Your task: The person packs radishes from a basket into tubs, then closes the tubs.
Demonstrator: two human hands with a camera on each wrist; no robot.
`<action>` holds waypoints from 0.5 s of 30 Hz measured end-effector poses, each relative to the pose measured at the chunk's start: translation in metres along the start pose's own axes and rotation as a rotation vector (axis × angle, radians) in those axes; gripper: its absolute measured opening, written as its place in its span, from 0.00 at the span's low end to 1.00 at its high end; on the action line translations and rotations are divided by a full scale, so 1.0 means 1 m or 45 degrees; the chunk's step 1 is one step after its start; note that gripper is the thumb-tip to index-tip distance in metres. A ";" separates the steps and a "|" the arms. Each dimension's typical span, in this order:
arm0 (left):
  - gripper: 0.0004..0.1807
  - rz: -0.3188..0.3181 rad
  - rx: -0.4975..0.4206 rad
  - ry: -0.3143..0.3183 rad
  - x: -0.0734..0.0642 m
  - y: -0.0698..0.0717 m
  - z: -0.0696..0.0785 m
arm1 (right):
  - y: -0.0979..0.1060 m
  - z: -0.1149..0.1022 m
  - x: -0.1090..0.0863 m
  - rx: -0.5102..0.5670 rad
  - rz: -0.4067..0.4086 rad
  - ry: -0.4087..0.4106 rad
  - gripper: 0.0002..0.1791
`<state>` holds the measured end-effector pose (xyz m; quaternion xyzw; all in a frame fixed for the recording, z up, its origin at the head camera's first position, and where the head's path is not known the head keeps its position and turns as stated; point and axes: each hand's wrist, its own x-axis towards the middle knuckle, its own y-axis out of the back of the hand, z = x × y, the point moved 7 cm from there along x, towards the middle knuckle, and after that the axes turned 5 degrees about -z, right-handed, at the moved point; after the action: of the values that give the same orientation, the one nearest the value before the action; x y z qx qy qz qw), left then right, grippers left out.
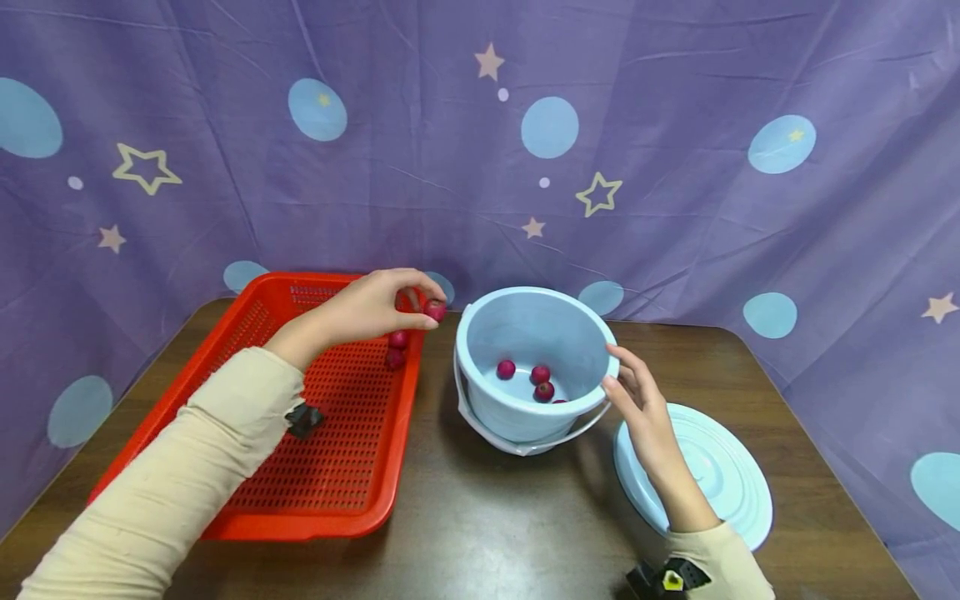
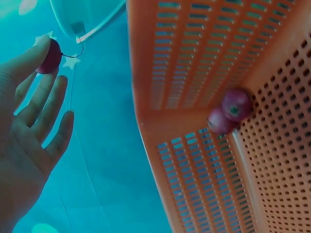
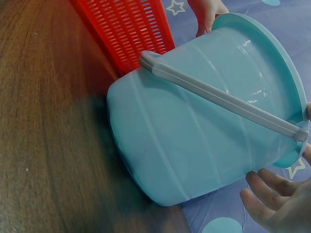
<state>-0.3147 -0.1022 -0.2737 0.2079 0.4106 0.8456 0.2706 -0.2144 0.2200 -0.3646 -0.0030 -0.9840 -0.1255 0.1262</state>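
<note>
My left hand (image 1: 378,307) pinches a small round dark red fruit (image 1: 435,310) between thumb and fingertips, above the gap between basket and bucket. A thin stem trails from this fruit (image 2: 50,57) in the left wrist view. Two more red fruits (image 2: 236,104) lie against each other in a corner of the red perforated basket (image 1: 300,525). The light blue bucket (image 1: 517,421) stands on the table with several red fruits (image 1: 506,369) at its bottom. At its right side, my right hand (image 1: 647,425) holds the rim with thumb and fingers.
A round light blue lid (image 1: 731,475) lies right of the bucket, partly under the right forearm. The bucket's handle (image 3: 223,99) hangs down its near side. Behind the wooden table (image 1: 480,533) hangs a purple curtain (image 1: 450,167) with stars and dots.
</note>
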 end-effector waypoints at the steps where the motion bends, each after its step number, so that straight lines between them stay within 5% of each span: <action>1: 0.18 0.001 0.005 -0.011 0.001 -0.001 0.003 | 0.000 0.000 0.000 -0.001 0.001 0.000 0.25; 15: 0.17 -0.030 0.033 -0.110 0.012 -0.017 0.033 | 0.000 -0.001 0.000 -0.002 0.002 -0.016 0.26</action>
<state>-0.2998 -0.0664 -0.2665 0.2429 0.4118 0.8272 0.2954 -0.2139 0.2197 -0.3637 -0.0048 -0.9847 -0.1260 0.1201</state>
